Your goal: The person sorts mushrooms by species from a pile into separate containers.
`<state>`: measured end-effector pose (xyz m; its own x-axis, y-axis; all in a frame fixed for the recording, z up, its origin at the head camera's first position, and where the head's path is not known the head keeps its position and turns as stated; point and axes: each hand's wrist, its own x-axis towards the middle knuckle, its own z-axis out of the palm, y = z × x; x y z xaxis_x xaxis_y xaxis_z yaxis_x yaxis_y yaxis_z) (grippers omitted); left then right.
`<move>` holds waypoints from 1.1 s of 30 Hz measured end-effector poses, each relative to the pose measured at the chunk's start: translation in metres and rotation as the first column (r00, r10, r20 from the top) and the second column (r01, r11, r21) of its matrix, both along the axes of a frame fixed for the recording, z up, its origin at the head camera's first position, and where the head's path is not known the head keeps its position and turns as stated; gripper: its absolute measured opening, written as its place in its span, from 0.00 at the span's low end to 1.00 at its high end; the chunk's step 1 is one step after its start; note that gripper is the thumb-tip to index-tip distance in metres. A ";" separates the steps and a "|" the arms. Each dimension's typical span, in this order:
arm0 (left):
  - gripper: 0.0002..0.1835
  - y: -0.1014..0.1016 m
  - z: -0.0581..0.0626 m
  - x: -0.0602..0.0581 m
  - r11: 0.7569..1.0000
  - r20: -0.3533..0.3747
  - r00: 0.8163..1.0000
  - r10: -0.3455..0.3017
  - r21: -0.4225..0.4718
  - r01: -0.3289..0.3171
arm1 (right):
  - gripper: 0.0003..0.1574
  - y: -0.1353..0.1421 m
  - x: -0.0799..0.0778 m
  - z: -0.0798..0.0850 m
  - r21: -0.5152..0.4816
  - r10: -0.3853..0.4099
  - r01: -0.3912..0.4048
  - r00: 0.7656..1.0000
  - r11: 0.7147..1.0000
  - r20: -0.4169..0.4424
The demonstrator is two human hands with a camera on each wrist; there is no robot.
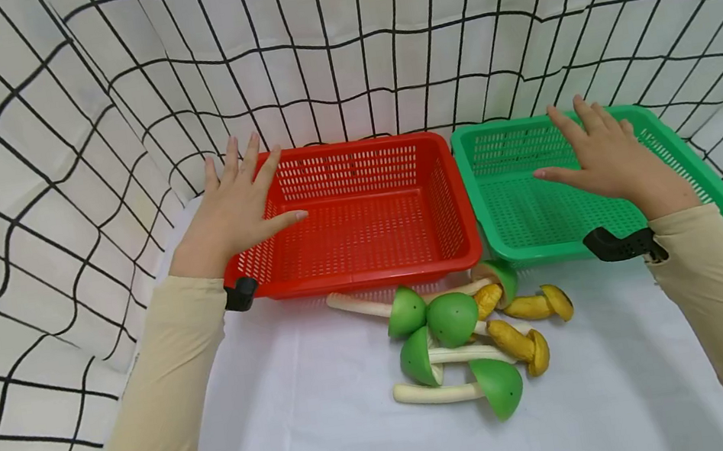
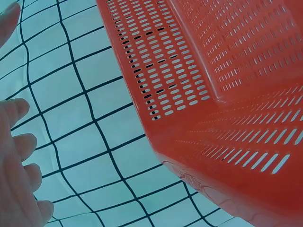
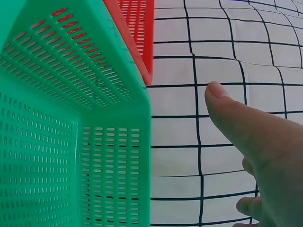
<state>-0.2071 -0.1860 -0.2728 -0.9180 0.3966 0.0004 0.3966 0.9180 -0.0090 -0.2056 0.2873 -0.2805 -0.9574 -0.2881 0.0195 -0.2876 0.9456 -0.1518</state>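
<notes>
My left hand (image 1: pixel 236 208) hovers over the left end of the red basket (image 1: pixel 368 274), fingers spread and holding nothing. Over the green basket (image 1: pixel 522 230), my right hand (image 1: pixel 611 156) is spread in the same way, also holding nothing. Both baskets have slotted walls and nothing inside them. In front of them lies a pile of toy mushrooms: several with green caps (image 1: pixel 501 387) and pale stems, and a few smaller yellow-brown mushrooms (image 1: pixel 520 346). In the left wrist view the fingers (image 2: pixel 26 146) are apart from the red basket; in the right wrist view the thumb (image 3: pixel 246 123) points out straight.
A white cloth (image 1: pixel 335 429) covers the table under the pile. Behind the baskets and along the sides rises white fabric with a black grid (image 1: pixel 363 40). The two baskets stand side by side, their neighbouring rims close together. A dark wrist device (image 1: pixel 621 244) sits at each sleeve cuff.
</notes>
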 end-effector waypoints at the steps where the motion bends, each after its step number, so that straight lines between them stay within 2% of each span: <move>1: 0.50 0.000 0.000 0.000 1.000 0.000 1.000 -0.002 0.001 0.002 | 0.57 0.000 0.000 0.000 0.001 0.001 -0.001 1.000 1.000 -0.002; 8: 0.49 -0.003 -0.002 0.001 1.000 0.008 1.000 0.001 0.006 -0.001 | 0.57 -0.001 0.004 0.002 0.002 0.015 -0.015 1.000 1.000 0.010; 13: 0.47 -0.013 -0.009 0.007 1.000 0.007 1.000 0.015 0.027 -0.015 | 0.56 -0.003 0.010 0.002 0.000 0.038 -0.038 0.999 0.999 -0.016; 20: 0.39 -0.039 -0.037 0.017 0.993 -0.029 0.999 0.029 0.115 -0.025 | 0.54 -0.011 0.030 0.001 -0.053 0.087 -0.092 0.993 0.994 -0.086; 26: 0.37 -0.056 -0.058 0.028 0.989 0.011 0.997 0.073 0.127 -0.073 | 0.52 -0.026 0.045 -0.006 -0.081 0.125 -0.135 0.985 0.988 -0.117; 30: 0.38 -0.060 -0.067 0.033 0.986 0.045 0.995 0.083 0.142 -0.089 | 0.51 -0.033 0.059 -0.013 -0.090 0.181 -0.201 0.965 0.976 -0.187; 33: 0.38 -0.061 -0.071 0.035 0.983 0.070 0.993 0.091 0.155 -0.101 | 0.48 -0.038 0.070 -0.020 -0.093 0.254 -0.286 0.932 0.954 -0.260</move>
